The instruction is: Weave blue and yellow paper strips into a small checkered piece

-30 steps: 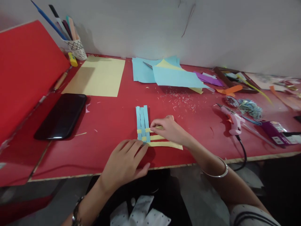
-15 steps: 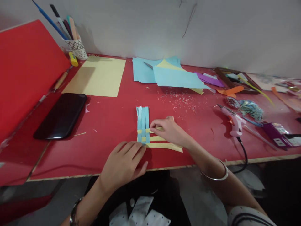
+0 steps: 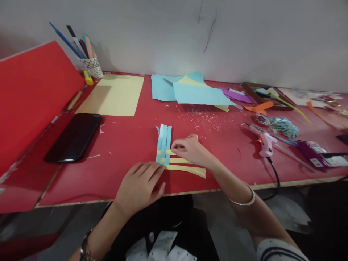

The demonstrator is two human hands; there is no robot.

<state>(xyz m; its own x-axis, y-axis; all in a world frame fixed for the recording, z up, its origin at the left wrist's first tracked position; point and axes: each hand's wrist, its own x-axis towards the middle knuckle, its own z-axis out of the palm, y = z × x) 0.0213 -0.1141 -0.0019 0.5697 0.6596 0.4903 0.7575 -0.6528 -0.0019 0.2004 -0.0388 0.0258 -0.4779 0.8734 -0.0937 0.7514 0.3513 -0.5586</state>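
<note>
Strips of blue paper (image 3: 164,139) lay interlaced with yellow strips (image 3: 187,169) near the middle of the front edge of the red surface (image 3: 130,141). The right hand (image 3: 191,149) had its grip closed, thumb against finger, on the uppermost yellow strip (image 3: 168,152), just beside the blue ones. The left hand (image 3: 140,185) lay flat, its fingers over the near ends of the blue strips, with no pinch visible. The paper looked very light, limp and easily creased or torn; the loose ends seemed the safest hold, with the crossings pressed flat. A dark phone (image 3: 74,137) lay toward the left edge, blue sheets (image 3: 202,95) along the back edge, and a pink glue gun (image 3: 265,141) toward the right. A grey wall (image 3: 152,36) rose behind.
</note>
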